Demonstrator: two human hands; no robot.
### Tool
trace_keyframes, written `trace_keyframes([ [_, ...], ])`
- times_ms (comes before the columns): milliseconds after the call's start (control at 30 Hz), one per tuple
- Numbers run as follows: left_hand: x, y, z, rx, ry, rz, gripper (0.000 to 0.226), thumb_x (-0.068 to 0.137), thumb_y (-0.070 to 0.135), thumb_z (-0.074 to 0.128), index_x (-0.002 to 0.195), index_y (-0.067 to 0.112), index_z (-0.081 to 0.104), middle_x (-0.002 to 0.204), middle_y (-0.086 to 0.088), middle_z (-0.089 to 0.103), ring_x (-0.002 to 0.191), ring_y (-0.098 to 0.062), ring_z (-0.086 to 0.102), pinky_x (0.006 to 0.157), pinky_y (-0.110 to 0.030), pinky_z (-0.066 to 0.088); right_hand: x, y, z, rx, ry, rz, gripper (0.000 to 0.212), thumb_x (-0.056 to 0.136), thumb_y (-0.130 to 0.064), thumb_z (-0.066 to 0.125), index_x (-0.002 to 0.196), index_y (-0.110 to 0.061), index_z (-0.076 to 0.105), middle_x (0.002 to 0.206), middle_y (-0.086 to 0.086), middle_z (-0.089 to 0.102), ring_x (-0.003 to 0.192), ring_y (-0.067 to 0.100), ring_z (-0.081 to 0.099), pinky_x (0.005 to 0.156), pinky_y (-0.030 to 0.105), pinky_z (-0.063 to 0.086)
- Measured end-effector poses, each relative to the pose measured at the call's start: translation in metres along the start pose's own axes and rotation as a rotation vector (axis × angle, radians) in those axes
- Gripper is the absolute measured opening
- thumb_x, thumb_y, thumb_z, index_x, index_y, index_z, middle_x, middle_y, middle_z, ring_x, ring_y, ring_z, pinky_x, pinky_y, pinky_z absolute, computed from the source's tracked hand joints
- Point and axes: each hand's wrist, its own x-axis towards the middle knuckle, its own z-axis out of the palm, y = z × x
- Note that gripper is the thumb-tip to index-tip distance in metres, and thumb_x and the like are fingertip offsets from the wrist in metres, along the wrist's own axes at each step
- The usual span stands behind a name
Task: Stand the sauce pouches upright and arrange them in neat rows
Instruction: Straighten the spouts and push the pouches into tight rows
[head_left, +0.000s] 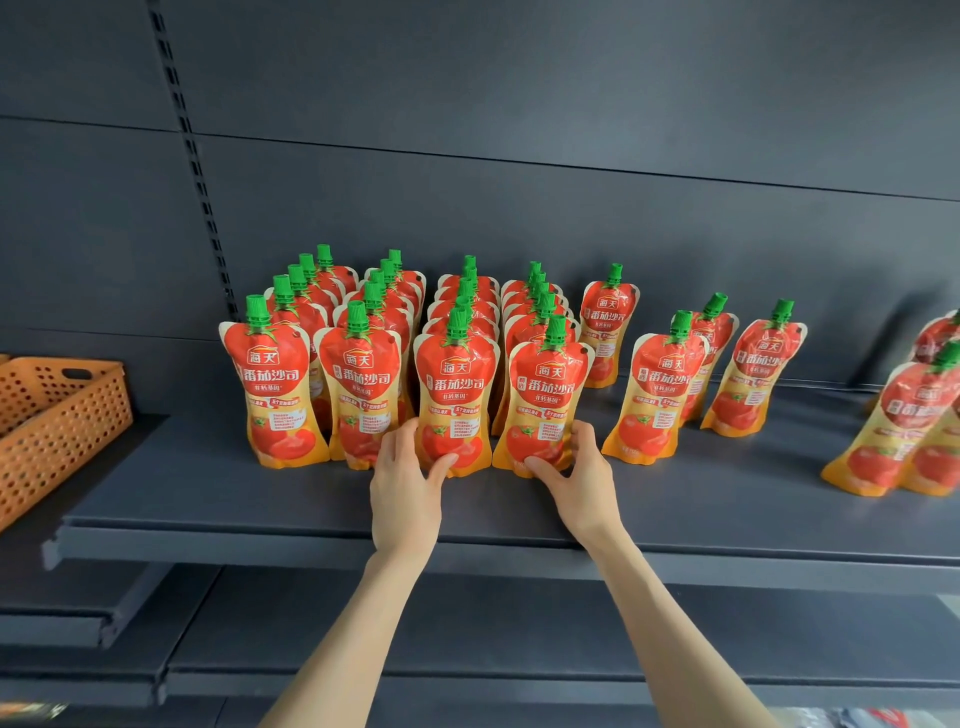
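Red and orange tomato sauce pouches with green caps stand upright on a dark shelf (260, 509). Several rows run front to back at the left. My left hand (408, 483) grips the base of the third row's front pouch (454, 384), thumb on its front. My right hand (582, 478) grips the base of the fourth row's front pouch (548, 395). Further right, a single pouch (608, 322) stands at the back. Three loose pouches (657, 384) stand scattered beside it. More pouches (904, 426) stand at the far right edge, blurred.
An orange perforated basket (57, 421) sits on the neighbouring shelf at the left. A slotted upright (192, 156) runs up the dark back panel. Lower shelves (363, 649) show beneath my forearms. Bare shelf surface lies in front of the rows.
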Motion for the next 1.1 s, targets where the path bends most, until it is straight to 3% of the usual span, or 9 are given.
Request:
trace_keyframes([
  [233, 0.0, -0.001, 0.0, 0.004, 0.001, 0.008, 0.058, 0.081, 0.035, 0.068, 0.129, 0.009, 0.047, 0.126, -0.009, 0.054, 0.113, -0.027, 0.056, 0.089, -0.045, 0.052, 0.0, -0.001, -0.002, 0.022, -0.015, -0.006, 0.046, 0.082, -0.025, 0.07, 0.118, -0.019, 0.042, 0.116, 0.0, 0.061, 0.106, 0.017, 0.058, 0.092, 0.038, 0.049],
  [600, -0.003, 0.0, -0.003, -0.029, 0.03, 0.045, 0.049, 0.08, 0.032, 0.069, 0.121, 0.009, 0.053, 0.12, -0.01, 0.055, 0.107, -0.029, 0.058, 0.08, -0.047, 0.056, -0.006, -0.007, -0.006, 0.06, -0.007, 0.011, 0.051, 0.08, -0.02, 0.073, 0.121, -0.016, 0.044, 0.115, -0.001, 0.06, 0.104, 0.011, 0.055, 0.087, 0.022, 0.044],
  [700, -0.007, -0.001, -0.008, -0.093, 0.066, 0.116, 0.034, 0.082, 0.028, 0.067, 0.109, 0.009, 0.058, 0.107, -0.008, 0.06, 0.095, -0.026, 0.061, 0.071, -0.04, 0.057, -0.014, -0.008, -0.011, 0.043, 0.034, 0.013, 0.05, 0.082, -0.022, 0.071, 0.125, -0.015, 0.047, 0.118, -0.003, 0.059, 0.108, 0.012, 0.054, 0.093, 0.027, 0.046],
  [833, -0.008, 0.016, -0.019, -0.197, 0.001, 0.225, 0.017, 0.084, 0.022, 0.064, 0.099, 0.012, 0.062, 0.092, 0.001, 0.066, 0.078, -0.014, 0.063, 0.063, -0.018, 0.049, -0.022, -0.013, -0.032, 0.002, 0.157, 0.032, 0.035, 0.087, -0.023, 0.065, 0.119, -0.013, 0.056, 0.116, -0.001, 0.061, 0.108, 0.014, 0.056, 0.092, 0.03, 0.048],
  [967, 0.012, 0.064, -0.027, -0.281, -0.065, 0.335, 0.012, 0.086, 0.019, 0.062, 0.097, 0.013, 0.062, 0.089, 0.006, 0.065, 0.08, -0.006, 0.061, 0.069, -0.014, 0.048, -0.014, -0.035, -0.073, -0.007, 0.186, -0.042, 0.018, 0.089, -0.018, 0.061, 0.106, -0.015, 0.063, 0.1, -0.003, 0.066, 0.095, 0.013, 0.062, 0.074, 0.014, 0.047],
  [1100, 0.04, 0.127, -0.029, -0.295, -0.11, 0.47, 0.008, 0.087, 0.019, 0.062, 0.093, 0.014, 0.063, 0.085, 0.008, 0.064, 0.077, -0.001, 0.059, 0.067, -0.009, 0.047, 0.008, -0.068, -0.119, -0.058, 0.227, -0.144, 0.011, 0.091, -0.013, 0.057, 0.096, -0.017, 0.065, 0.092, -0.007, 0.067, 0.089, 0.011, 0.063, 0.072, 0.015, 0.046],
])
